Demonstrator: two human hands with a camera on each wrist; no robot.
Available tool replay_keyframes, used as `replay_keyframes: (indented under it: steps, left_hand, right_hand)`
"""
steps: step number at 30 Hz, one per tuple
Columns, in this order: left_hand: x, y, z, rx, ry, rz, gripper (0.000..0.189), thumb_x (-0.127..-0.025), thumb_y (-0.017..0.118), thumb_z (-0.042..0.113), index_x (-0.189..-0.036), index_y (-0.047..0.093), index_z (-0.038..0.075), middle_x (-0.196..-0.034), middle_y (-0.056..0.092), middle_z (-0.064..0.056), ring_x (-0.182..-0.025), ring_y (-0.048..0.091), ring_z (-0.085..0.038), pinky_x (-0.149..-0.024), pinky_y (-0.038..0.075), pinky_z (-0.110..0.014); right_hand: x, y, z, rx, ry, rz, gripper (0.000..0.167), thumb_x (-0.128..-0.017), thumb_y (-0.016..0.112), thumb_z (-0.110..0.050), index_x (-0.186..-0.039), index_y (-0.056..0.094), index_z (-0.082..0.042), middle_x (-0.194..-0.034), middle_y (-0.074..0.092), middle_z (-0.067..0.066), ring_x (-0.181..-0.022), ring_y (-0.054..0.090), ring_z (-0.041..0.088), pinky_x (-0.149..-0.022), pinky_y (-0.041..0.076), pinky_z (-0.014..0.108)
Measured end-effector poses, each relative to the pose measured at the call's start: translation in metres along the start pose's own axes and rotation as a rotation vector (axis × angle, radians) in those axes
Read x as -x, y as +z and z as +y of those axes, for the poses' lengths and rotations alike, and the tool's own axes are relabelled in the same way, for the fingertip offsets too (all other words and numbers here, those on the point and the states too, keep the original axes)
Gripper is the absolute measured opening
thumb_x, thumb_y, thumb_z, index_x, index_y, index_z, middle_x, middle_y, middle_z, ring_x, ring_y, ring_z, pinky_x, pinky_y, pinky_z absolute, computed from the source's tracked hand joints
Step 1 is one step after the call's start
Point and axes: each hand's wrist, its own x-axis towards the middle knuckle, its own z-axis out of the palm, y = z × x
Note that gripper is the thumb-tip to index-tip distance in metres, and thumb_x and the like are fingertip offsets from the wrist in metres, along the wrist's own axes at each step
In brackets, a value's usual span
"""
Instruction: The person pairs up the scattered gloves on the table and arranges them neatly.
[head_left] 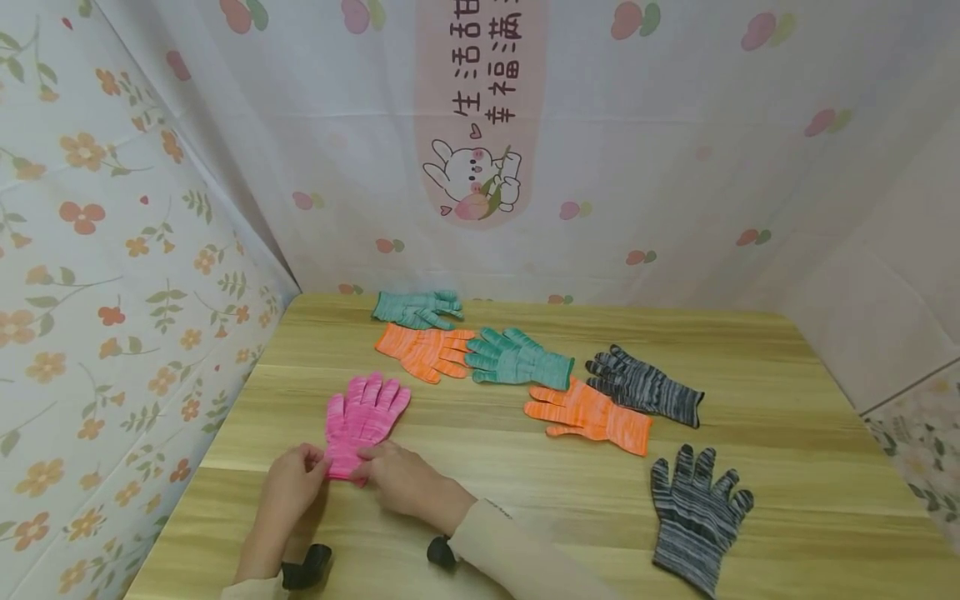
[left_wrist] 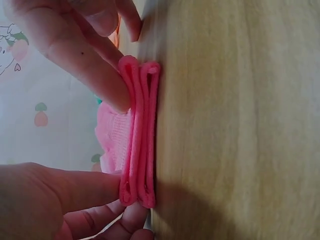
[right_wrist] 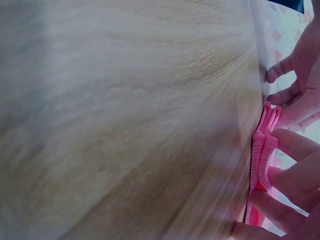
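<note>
Two pink knit gloves (head_left: 360, 429) lie stacked at the left of the table, fingers pointing away from me. In the left wrist view their two cuffs (left_wrist: 140, 135) show as flattened loops, one over the other. My left hand (head_left: 288, 483) pinches the left corner of the cuffs, thumb on top and fingers underneath. My right hand (head_left: 412, 483) holds the right side of the cuffs, one finger pressing the upper face. In the right wrist view the fingers (right_wrist: 280, 212) of that hand bend around the cuff edge (right_wrist: 262, 155), close over the tabletop.
Behind the pink pair lie two green gloves (head_left: 521, 358) and two orange gloves (head_left: 592, 415), partly overlapping. Grey-black striped gloves (head_left: 701, 517) lie at the right, one farther back. Printed curtains (head_left: 360, 150) hang behind and left of the wooden table (head_left: 480, 533).
</note>
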Motion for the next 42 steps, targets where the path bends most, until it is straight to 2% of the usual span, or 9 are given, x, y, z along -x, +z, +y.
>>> replay_keyframes:
  steps: [9, 13, 17, 20, 22, 27, 32, 39, 42]
  left_hand:
    - [-0.004, 0.003, 0.001, -0.037, -0.005, -0.033, 0.016, -0.087, 0.054, 0.01, -0.091, 0.052, -0.006, -0.075, 0.053, -0.011, -0.067, 0.05, -0.021, -0.057, 0.04, -0.032]
    - [-0.008, 0.004, 0.01, -0.085, 0.039, 0.023, 0.021, -0.081, 0.054, 0.003, -0.098, 0.049, -0.008, -0.088, 0.051, -0.021, -0.078, 0.052, -0.032, -0.067, 0.045, -0.043]
    - [-0.015, 0.009, 0.025, -0.137, 0.131, 0.091, 0.028, -0.077, 0.055, -0.001, -0.104, 0.056, -0.009, -0.1, 0.054, -0.027, -0.094, 0.052, -0.042, -0.078, 0.045, -0.051]
    - [-0.024, 0.013, 0.036, -0.127, 0.188, 0.085, 0.028, -0.079, 0.056, -0.002, -0.106, 0.06, -0.009, -0.101, 0.058, -0.025, -0.094, 0.055, -0.04, -0.08, 0.046, -0.051]
    - [-0.032, 0.014, 0.042, -0.109, 0.193, 0.061, 0.031, -0.082, 0.055, -0.001, -0.111, 0.058, -0.009, -0.104, 0.058, -0.025, -0.092, 0.057, -0.038, -0.079, 0.047, -0.051]
    - [-0.055, 0.013, 0.044, -0.102, 0.138, 0.022, 0.04, -0.086, 0.055, 0.003, -0.121, 0.049, -0.015, -0.114, 0.05, -0.034, -0.101, 0.055, -0.046, -0.085, 0.046, -0.054]
    - [-0.073, 0.012, 0.035, -0.05, 0.084, -0.04, 0.043, -0.084, 0.062, 0.007, -0.114, 0.049, -0.021, -0.11, 0.052, -0.037, -0.103, 0.053, -0.047, -0.088, 0.045, -0.052]
    - [-0.085, 0.008, 0.028, 0.065, -0.027, -0.086, 0.041, -0.079, 0.067, 0.011, -0.105, 0.057, -0.017, -0.105, 0.059, -0.033, -0.095, 0.057, -0.042, -0.08, 0.048, -0.046]
    - [-0.085, 0.005, 0.028, 0.09, -0.06, -0.111, 0.038, -0.081, 0.065, 0.013, -0.105, 0.058, -0.016, -0.106, 0.06, -0.031, -0.092, 0.058, -0.038, -0.074, 0.049, -0.041]
  right_hand:
    - [-0.001, 0.0, -0.001, 0.007, 0.01, 0.001, 0.036, -0.081, 0.061, -0.003, -0.107, 0.071, -0.026, -0.132, 0.056, 0.0, -0.124, 0.05, 0.015, -0.102, 0.039, 0.023]
    - [-0.001, 0.002, -0.001, 0.005, 0.009, 0.02, 0.034, -0.081, 0.061, -0.004, -0.104, 0.072, -0.025, -0.131, 0.056, 0.0, -0.121, 0.051, 0.015, -0.101, 0.04, 0.023]
    - [-0.001, 0.002, -0.002, 0.027, -0.001, 0.042, 0.028, -0.08, 0.063, -0.006, -0.099, 0.074, -0.023, -0.129, 0.058, 0.0, -0.118, 0.053, 0.014, -0.1, 0.041, 0.022]
    - [-0.001, 0.001, -0.002, 0.056, -0.017, 0.064, 0.024, -0.078, 0.066, -0.007, -0.094, 0.075, -0.021, -0.122, 0.061, -0.003, -0.111, 0.056, 0.011, -0.094, 0.043, 0.019]
    - [-0.001, 0.001, -0.001, 0.063, -0.024, 0.074, 0.024, -0.076, 0.067, -0.006, -0.093, 0.076, -0.021, -0.114, 0.064, -0.006, -0.105, 0.057, 0.009, -0.09, 0.044, 0.017]
    - [-0.002, 0.0, -0.001, 0.036, -0.005, 0.05, 0.026, -0.076, 0.067, -0.005, -0.094, 0.075, -0.022, -0.115, 0.064, -0.004, -0.106, 0.057, 0.01, -0.09, 0.045, 0.017]
    - [-0.003, 0.001, -0.001, 0.022, 0.013, 0.021, 0.023, -0.077, 0.066, -0.005, -0.092, 0.075, -0.02, -0.126, 0.059, -0.002, -0.114, 0.055, 0.013, -0.092, 0.045, 0.019]
    - [-0.004, 0.0, 0.0, 0.01, 0.027, 0.018, 0.03, -0.075, 0.066, -0.003, -0.097, 0.075, -0.022, -0.126, 0.059, -0.002, -0.113, 0.055, 0.012, -0.093, 0.045, 0.019]
    - [-0.003, -0.001, 0.0, -0.014, 0.037, 0.014, 0.032, -0.075, 0.065, -0.002, -0.097, 0.075, -0.023, -0.127, 0.059, -0.002, -0.115, 0.054, 0.013, -0.094, 0.044, 0.02]
